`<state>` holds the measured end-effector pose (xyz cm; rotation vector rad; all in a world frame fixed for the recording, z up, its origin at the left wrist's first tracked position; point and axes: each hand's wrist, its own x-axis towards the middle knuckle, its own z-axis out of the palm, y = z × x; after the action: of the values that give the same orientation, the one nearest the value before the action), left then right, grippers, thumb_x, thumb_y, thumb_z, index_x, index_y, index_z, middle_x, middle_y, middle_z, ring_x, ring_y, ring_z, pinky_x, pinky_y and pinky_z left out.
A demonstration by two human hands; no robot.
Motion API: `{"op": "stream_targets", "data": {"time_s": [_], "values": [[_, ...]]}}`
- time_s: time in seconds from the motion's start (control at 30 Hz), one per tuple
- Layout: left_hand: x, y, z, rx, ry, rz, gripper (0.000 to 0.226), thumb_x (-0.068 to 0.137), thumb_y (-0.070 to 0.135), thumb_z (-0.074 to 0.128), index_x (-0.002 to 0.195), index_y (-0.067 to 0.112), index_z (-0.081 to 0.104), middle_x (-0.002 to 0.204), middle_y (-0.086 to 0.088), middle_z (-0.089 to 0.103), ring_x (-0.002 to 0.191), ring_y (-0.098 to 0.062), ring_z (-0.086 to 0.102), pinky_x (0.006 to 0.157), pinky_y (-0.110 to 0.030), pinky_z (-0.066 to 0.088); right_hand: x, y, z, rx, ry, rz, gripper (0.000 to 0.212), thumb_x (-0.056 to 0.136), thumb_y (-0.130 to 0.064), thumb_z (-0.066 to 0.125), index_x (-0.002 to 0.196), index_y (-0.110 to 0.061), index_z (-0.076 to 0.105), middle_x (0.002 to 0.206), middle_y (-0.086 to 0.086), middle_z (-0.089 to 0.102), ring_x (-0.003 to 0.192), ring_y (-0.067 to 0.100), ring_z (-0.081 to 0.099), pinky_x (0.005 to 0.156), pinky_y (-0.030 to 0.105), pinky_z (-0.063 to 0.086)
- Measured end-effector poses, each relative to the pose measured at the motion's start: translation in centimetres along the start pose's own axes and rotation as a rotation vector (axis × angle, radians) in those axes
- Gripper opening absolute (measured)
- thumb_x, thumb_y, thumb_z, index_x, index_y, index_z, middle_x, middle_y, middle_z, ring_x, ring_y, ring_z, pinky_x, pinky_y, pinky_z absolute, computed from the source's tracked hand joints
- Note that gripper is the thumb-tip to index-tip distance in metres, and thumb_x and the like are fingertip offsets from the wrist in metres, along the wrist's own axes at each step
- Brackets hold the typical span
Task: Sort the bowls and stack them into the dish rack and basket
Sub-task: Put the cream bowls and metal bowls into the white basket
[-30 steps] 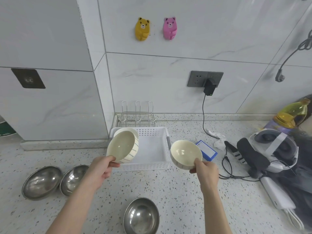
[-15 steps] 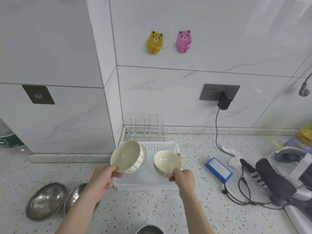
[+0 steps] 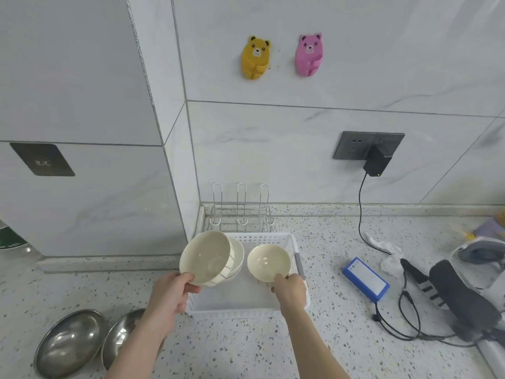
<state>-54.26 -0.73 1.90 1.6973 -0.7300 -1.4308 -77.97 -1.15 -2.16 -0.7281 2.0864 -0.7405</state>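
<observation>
Change from half a second ago: right hand (image 3: pixel 290 289) and its cream bowl (image 3: pixel 269 262) sit a little deeper over the white basket (image 3: pixel 289 243); left hand (image 3: pixel 170 295) and its bowls hold much the same place over the basket's left edge. The loose steel bowl at the bottom edge is gone from view.

Left hand: fingers curled shut on the near rim of a striped cream bowl (image 3: pixel 205 257), thumb on the inner lip. Bowl tilted, mouth facing the camera. A second cream bowl (image 3: pixel 238 254) is nested behind it; only its right edge shows, and whether the fingers also grip it cannot be told.

Right hand: fingers pinched shut on the near rim of the cream bowl, which is tilted with its mouth up and toward the camera, held above the basket's right half.

Basket: on the speckled worktop (image 3: pixel 314 337), just in front of the wire dish rack (image 3: pixel 240 212) at the wall corner.

Steel bowls: two, (image 3: pixel 69 343) and (image 3: pixel 123 335), on the worktop at lower left, touching or overlapping; the right one is partly hidden by the left forearm.

Right margin: blue box (image 3: pixel 366 279), black cables (image 3: pixel 404 318) and dark gear (image 3: pixel 461 296), cut off by the frame edge and hard to identify.
</observation>
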Motion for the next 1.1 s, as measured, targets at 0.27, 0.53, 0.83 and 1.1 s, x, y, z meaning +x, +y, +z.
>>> {"op": "stream_targets", "data": {"time_s": [0.27,0.53,0.83,1.1], "values": [[0.4,0.1,-0.7,0.036,0.065,0.019,0.011,0.096,0.006,0.053,0.095,0.002,0.063,0.073,-0.019,0.069,0.032,-0.008,0.025,0.039,-0.020,0.019,1.5,-0.2,0.6,0.010,-0.041,0.066,0.020,0.081,-0.007,0.047,0.097,-0.003,0.059,0.090,0.014,0.068,0.062,0.019,0.051,0.053,0.023,0.034],[0.6,0.3,0.1,0.082,0.051,0.015,0.014,0.094,0.006,0.053,0.094,-0.001,0.066,0.072,-0.020,0.069,0.030,-0.007,0.026,0.035,-0.016,0.019,2.3,0.3,1.2,-0.144,-0.060,0.039,0.033,0.100,-0.030,0.039,0.111,-0.004,0.057,0.097,0.010,0.066,0.084,0.025,0.061,0.063,0.029,0.044],[1.1,1.3,3.3,0.232,-0.020,0.098,0.010,0.091,0.005,0.056,0.087,-0.001,0.063,0.063,-0.013,0.071,0.033,-0.009,0.032,0.037,-0.020,0.024,-0.2,-0.4,-2.6,-0.252,-0.090,-0.247,0.039,0.102,-0.032,0.033,0.103,-0.007,0.063,0.086,0.006,0.073,0.071,0.015,0.060,0.068,0.033,0.050],[1.6,1.9,8.4,0.520,-0.108,0.230,0.006,0.087,0.013,0.057,0.081,0.011,0.060,0.063,-0.003,0.071,0.049,-0.012,0.051,0.046,-0.025,0.033,-3.9,-1.4,-3.7,0.111,-0.177,-0.290,0.026,0.094,-0.046,0.048,0.116,-0.034,0.055,0.072,-0.004,0.072,0.077,0.006,0.063,0.067,0.024,0.045]]}}
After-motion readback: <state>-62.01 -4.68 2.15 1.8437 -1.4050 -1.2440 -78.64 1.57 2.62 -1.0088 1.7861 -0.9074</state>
